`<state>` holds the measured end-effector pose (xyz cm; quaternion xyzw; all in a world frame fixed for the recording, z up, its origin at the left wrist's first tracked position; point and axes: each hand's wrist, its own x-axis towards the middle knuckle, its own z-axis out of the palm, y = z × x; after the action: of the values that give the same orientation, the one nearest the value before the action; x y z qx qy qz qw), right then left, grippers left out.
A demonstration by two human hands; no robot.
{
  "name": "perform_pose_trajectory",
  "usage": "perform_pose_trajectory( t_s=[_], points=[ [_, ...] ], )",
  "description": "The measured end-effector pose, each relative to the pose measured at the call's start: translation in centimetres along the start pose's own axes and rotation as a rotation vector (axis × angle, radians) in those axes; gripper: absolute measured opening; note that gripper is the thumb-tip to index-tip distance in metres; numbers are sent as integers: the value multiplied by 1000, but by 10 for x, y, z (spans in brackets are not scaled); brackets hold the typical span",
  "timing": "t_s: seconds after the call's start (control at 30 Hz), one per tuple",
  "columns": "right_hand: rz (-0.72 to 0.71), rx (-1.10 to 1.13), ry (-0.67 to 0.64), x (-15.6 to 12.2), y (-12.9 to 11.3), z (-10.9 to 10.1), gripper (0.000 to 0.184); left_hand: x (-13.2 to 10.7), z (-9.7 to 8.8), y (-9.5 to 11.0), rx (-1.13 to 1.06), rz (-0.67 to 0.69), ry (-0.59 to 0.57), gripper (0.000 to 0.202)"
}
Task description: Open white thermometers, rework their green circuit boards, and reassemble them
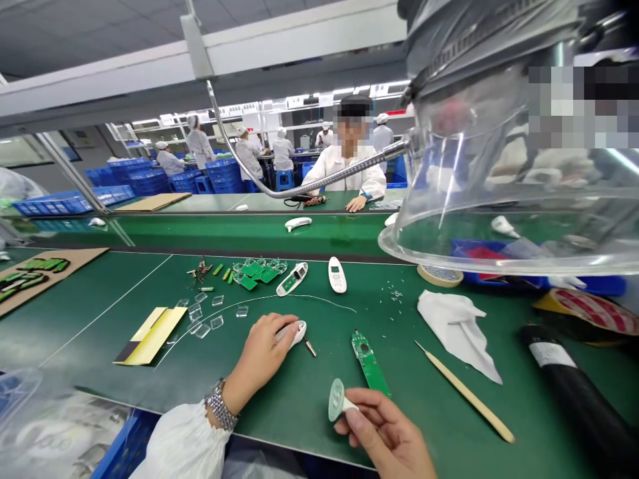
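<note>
My left hand [267,349] is closed over a white plastic housing [299,331] on the green tabletop, its fingers covering most of it. A small metal-tipped cylinder [310,347] lies just right of that housing. Closer to me, my right hand [384,429] pinches a small white plastic piece with a round, pale green translucent disc [337,399] at one end, held above the table. Beyond it lies a long green circuit board [369,364]. Farther back are an open white housing with a board inside [292,279] and a white cover with a window [337,275].
Small boards [255,271], clear plastic windows [217,322] and a yellow folded card [150,334] lie left. Rightward are a white cloth [456,329], a pointed wooden stick [466,396] and a black cylinder [574,392]. A clear hood [499,246] overhangs. A co-worker [347,166] sits opposite.
</note>
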<state>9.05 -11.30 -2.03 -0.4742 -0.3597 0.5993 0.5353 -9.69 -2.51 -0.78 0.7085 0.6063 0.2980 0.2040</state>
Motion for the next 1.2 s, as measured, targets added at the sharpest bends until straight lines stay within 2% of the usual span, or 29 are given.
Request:
perform_pose_trajectory(
  t_s=[0.13,0.47,0.57,0.63,0.83,1.03,1.2],
  points=[
    [34,-18,-58,4,1,-5,42,4,1,-3,-50,4,30,19],
    [-16,-67,-63,2,4,-4,41,3,1,-5,-161,-18,45,12],
    [-67,-71,1,1,4,0,39,0,-2,-3,-225,-32,45,16],
    [-111,-97,31,2,3,2,38,-3,-4,-1,-286,-62,50,19],
    [-152,-179,-29,12,2,12,37,-17,-10,7,-640,-229,84,31],
    [-156,-151,29,15,5,25,39,-37,-8,17,-836,-247,149,28],
    [-168,-161,42,14,5,24,39,-45,-5,24,-898,-239,151,26]
  ],
)
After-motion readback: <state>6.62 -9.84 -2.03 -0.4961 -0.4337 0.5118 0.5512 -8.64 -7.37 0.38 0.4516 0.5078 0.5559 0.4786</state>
